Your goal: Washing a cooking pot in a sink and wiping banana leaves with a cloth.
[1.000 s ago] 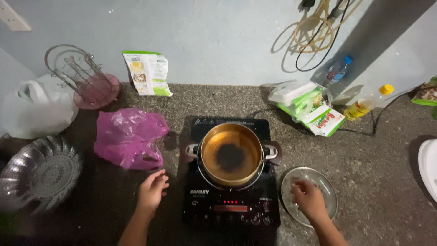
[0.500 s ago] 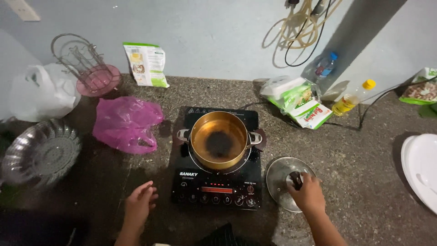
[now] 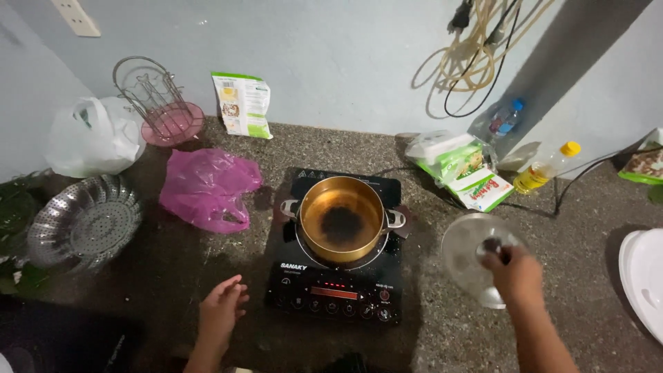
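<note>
A dark speckled stone surface (image 3: pixel 173 269) runs along a pale blue wall. A black induction cooker (image 3: pixel 338 276) sits at centre, carrying an open metal pot (image 3: pixel 342 217) with a dark patch on its base. The right hand (image 3: pixel 514 273) is to the right of the cooker, fingers (image 3: pixel 494 257) clamped together on the dark knob of a glass lid (image 3: pixel 469 252). The lid is raised and tilted, its disc on the far-left side of the fingers, well apart from the pot. The left hand (image 3: pixel 221 311) hovers near the cooker's near-left corner, fingers loosely apart, holding nothing. Far left: a pink plastic bag (image 3: pixel 207 186) and a perforated steamer insert (image 3: pixel 83 221).
</note>
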